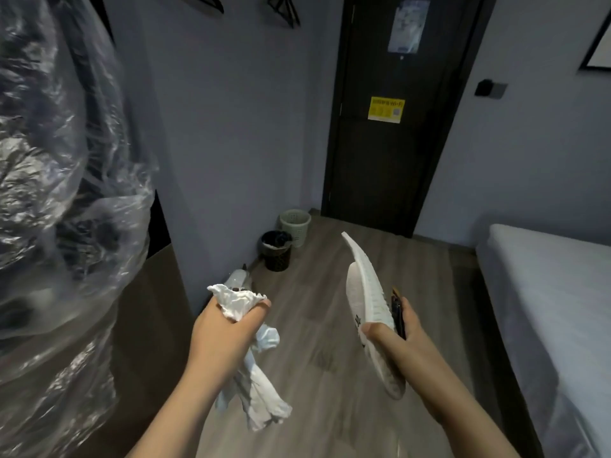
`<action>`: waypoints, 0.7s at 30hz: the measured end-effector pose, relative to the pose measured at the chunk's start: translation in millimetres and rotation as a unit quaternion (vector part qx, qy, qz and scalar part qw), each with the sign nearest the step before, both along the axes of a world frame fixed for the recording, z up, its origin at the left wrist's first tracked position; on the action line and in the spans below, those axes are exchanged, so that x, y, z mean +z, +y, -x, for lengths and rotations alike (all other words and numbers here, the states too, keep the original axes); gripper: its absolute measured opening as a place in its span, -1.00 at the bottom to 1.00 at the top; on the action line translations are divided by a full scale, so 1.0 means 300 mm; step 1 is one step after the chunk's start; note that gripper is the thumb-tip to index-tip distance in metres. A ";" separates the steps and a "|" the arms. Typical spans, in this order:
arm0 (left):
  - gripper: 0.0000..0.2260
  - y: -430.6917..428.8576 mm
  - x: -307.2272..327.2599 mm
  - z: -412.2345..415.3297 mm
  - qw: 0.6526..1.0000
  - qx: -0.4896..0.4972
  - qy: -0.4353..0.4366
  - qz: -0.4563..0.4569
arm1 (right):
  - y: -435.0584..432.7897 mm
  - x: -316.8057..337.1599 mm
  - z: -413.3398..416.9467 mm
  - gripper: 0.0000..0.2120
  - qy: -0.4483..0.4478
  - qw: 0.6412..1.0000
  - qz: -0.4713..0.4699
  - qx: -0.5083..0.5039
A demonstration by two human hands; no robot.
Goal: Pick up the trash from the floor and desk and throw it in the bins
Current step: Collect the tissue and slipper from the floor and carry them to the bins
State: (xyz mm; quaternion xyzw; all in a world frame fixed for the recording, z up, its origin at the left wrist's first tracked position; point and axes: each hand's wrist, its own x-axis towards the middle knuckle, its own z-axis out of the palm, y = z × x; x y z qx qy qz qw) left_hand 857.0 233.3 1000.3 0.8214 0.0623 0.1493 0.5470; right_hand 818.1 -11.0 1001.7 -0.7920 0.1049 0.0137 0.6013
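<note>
white crumpled paper (pixel 238 302) is clamped in your left hand (pixel 224 328), fingers curled round it, with a long tail hanging below the fist. your right hand (pixel 396 335) pinches a flat white item (pixel 363 292) (possibly a slipper) together with a thin dark object (pixel 398 309). risk: the tail could slip free, or the dark object could drop from the shared grip. the black bin (pixel 277 256) and pale bin (pixel 295 226) stand ahead on the wood floor (pixel 330 342), against the wall beside a dark door (pixel 390 160); a bed (pixel 545 276) lies to your right.

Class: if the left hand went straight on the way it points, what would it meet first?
Probably the black bin, though a white object on the floor lies nearer; depth is unclear.
</note>
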 end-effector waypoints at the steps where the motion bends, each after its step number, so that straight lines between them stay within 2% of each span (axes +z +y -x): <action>1: -0.74 -0.016 -0.008 -0.061 1.000 0.002 0.002 -0.006 | -0.021 -0.009 -0.059 -0.01 0.003 1.000 -0.002 -0.002; 3: -0.77 -0.058 -0.029 -0.192 1.000 0.002 0.005 -0.016 | -0.064 -0.035 -0.187 -0.03 0.003 1.000 -0.011 -0.003; 12: -0.66 -0.287 -0.051 -0.760 0.997 0.023 0.039 -0.055 | -0.303 -0.067 -0.805 -0.07 0.012 0.999 -0.017 0.041; 21: -0.70 -0.357 -0.126 -1.250 0.996 0.053 0.063 -0.038 | -0.390 -0.135 -1.338 -0.10 0.045 0.996 -0.020 0.078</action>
